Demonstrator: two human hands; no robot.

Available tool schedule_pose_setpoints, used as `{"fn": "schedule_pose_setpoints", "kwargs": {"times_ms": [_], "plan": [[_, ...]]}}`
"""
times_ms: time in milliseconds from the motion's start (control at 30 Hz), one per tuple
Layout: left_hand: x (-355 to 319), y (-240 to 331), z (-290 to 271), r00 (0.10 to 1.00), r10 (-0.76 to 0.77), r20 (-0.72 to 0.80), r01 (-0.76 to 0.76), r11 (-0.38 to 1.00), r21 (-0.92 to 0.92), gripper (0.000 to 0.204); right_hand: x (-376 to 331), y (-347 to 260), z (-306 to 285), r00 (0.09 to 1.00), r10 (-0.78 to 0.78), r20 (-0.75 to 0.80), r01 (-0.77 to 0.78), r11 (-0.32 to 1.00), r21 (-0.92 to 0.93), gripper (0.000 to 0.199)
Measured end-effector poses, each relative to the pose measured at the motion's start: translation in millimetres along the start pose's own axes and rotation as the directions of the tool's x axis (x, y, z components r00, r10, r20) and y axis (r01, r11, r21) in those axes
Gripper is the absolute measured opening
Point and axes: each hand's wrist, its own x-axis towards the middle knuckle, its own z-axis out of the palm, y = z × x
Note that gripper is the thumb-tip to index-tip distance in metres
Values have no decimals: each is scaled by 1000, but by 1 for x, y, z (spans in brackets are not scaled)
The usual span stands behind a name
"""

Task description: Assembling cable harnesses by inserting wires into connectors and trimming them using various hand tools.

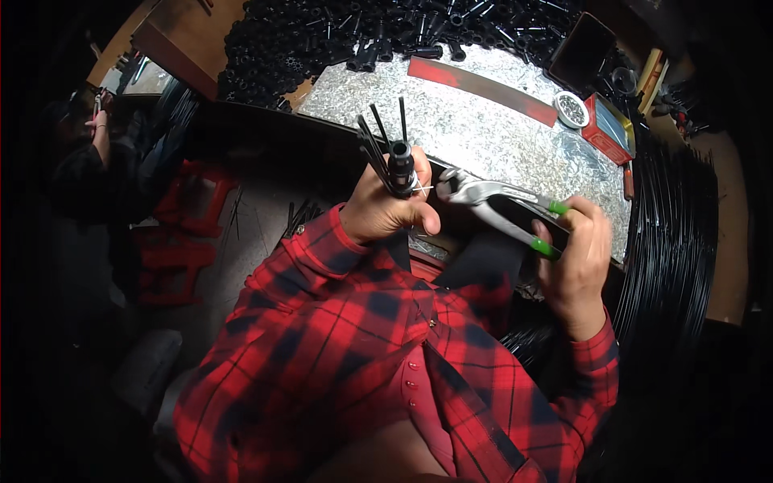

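Note:
My left hand is closed round a black tubular part, held upright with its round open end toward me. Several thin black rods fan out beside it from the same grip. A short bright wire end sticks out from the part toward the right. My right hand is wrapped round the green-tipped handles of metal pincers. The pincers' jaws are just right of the wire end, apart from it. Their handles are spread. My fingers hide the lower end of the tubular part.
Black tubular parts are heaped at the bench's back. On its pale metal top lie a curved reddish strip, a white bowl and a red box. Long black rods hang at right. Another person's hand shows far left.

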Motion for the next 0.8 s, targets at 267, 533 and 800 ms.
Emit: {"fn": "schedule_pose_setpoints", "kwargs": {"times_ms": [267,533,800], "plan": [[-1,-22,13,998,2,62,-18,964,265,26,19,-36,27,953,214,214,-279,347,895,41],[1,-24,21,986,160,41,-163,902,399,15,24,-45,46,973,145,180,-220,346,912,40],[5,-19,21,968,250,17,-234,878,419,10,28,-54,39,979,174,108,-184,515,837,36]]}}
